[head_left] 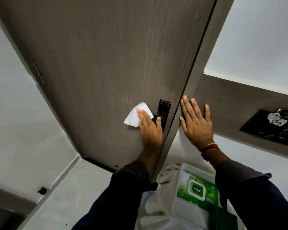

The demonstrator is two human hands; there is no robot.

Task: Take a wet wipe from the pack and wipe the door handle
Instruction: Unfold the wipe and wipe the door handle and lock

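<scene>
Left hand (150,128) presses the wet wipe (136,116) flat on the door, fingers over it, thumb on the black handle (163,113). I judge the wipe limp and slippery; I'd pinch it mid-sheet. Right hand (195,123) lies spread, empty, on the frame. Pack (196,191) sits below.

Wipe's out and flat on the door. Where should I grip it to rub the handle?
Pinch the wet wipe at its free left corner, coming from the left. That part fans out clear of the left hand, while the black door handle crowds its right edge.
</scene>
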